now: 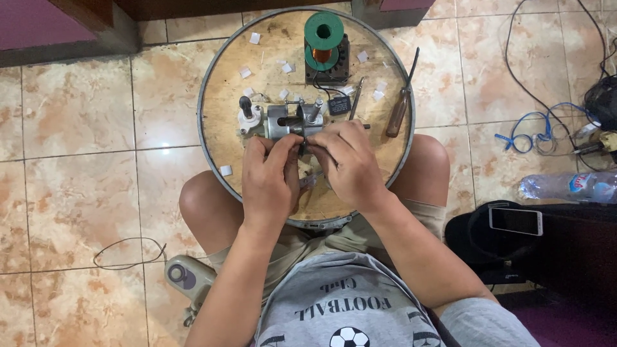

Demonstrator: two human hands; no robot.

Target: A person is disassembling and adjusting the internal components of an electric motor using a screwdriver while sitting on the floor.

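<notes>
- Left hand (270, 177): curling closed, its fingertips pinching something small at the near side of the small metal winding jig (290, 121); what is pinched is hidden under the fingers, possibly fine wire.
- Right hand (347, 160): also curling closed, with thumb and forefinger meeting the left hand's fingertips at the same spot, so the two hands are sharing one fine grip instead of each holding a separate part.
- Small metal winding jig: sitting near the middle of the round wooden board (225, 96), just beyond the knuckles; a black-knobbed crank handle (247, 108) is standing at its left end, within easy reach.
- Round wooden board: resting across the person's bare knees as a lap bench, keeping the work close under the eyes while the person is sitting on the tiled floor (77, 128).
- Green spool of copper wire (323, 40): standing upright on a dark block at the far edge, directly behind the jig and in line with it.
- Wooden-handled screwdriver (400, 106): lying to the right of the jig, well apart from the hands; small white paper slips (246, 73) are lying scattered around the board.
- Off the board: a smartphone (515, 220) and a plastic bottle (569, 186) are lying at the right.
</notes>
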